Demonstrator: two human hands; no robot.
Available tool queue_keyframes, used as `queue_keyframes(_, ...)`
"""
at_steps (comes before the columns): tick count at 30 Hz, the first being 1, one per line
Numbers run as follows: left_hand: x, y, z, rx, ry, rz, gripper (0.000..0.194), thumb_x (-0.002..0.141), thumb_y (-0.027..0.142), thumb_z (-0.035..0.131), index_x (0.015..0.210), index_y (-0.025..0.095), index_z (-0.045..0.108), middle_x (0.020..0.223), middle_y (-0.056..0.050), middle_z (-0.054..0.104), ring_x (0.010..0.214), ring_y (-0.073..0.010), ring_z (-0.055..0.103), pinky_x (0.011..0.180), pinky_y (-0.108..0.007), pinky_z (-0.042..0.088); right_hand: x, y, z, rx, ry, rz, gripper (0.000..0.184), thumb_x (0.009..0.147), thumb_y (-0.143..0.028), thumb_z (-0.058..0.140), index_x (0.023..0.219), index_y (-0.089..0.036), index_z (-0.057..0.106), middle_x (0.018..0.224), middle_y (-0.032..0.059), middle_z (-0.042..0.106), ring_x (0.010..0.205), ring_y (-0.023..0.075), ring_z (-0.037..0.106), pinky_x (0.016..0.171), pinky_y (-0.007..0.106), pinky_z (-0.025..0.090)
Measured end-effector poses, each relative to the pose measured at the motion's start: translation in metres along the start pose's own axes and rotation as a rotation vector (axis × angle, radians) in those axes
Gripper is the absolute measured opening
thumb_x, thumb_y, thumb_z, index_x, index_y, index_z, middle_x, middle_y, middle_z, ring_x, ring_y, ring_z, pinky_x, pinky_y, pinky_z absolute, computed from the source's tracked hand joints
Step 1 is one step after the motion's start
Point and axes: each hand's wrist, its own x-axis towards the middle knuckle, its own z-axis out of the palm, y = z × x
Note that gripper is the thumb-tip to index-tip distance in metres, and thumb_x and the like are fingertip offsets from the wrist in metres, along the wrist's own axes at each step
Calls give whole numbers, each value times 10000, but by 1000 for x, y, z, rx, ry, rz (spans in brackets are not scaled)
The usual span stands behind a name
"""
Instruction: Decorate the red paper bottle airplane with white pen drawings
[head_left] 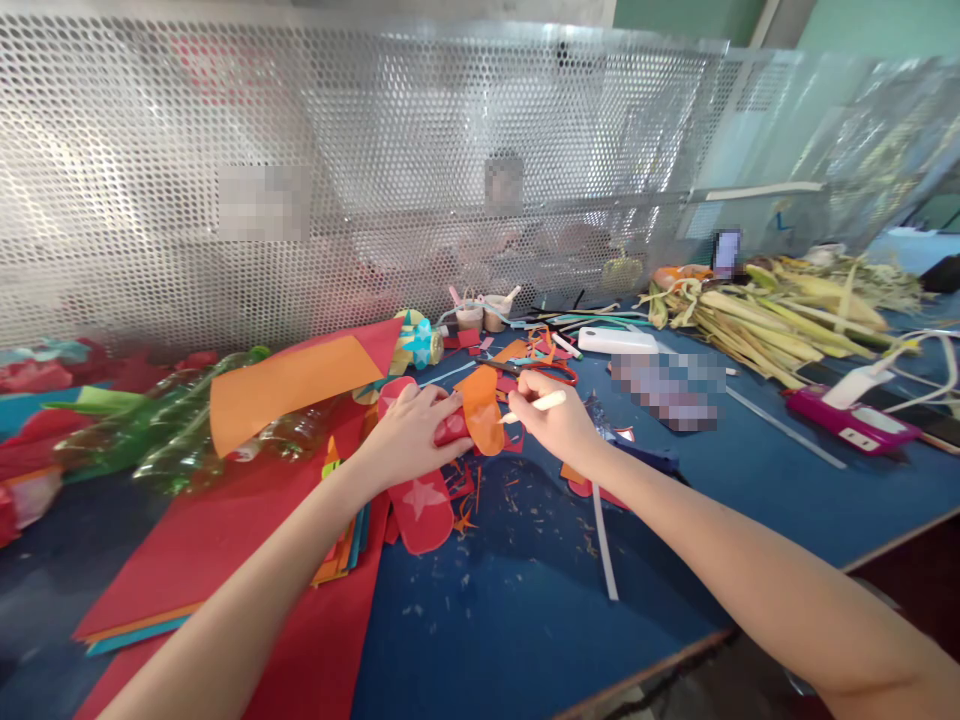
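My left hand (416,432) is closed, thumb and fingers pinching the edge of a rounded orange paper piece (482,412). Between them shows a bit of red. Beneath this hand lies a long red piece with rounded ends and pale stars (420,508). My right hand (553,418) grips a pale, slim pen (550,401), its tip pointing left at the orange piece's right edge. Just behind the right hand are scissors (555,374) with orange-red handles, partly covered. Red and orange paper scraps (466,500) are scattered in front of the left hand.
Red paper sheets (217,530), an orange strip (292,385) and green plastic bottles (184,435) lie to the left. A perforated metal screen (420,190) stands behind. On the right are dried husks (780,315), a white box-like object (617,341) and a magenta power strip (851,418).
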Motion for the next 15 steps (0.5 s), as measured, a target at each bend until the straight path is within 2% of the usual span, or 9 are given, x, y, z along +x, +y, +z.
queue_keyframes(15,-1,1,-1,13,-22,-12,461,889,512,484,1238,221,558,1131,-101,553,1061,-286,519,1030,-495,364,0,1,0,26,0,-9,233,819,-340,461,636,-241,356,487,-57,447,475,123,437,506,233,311)
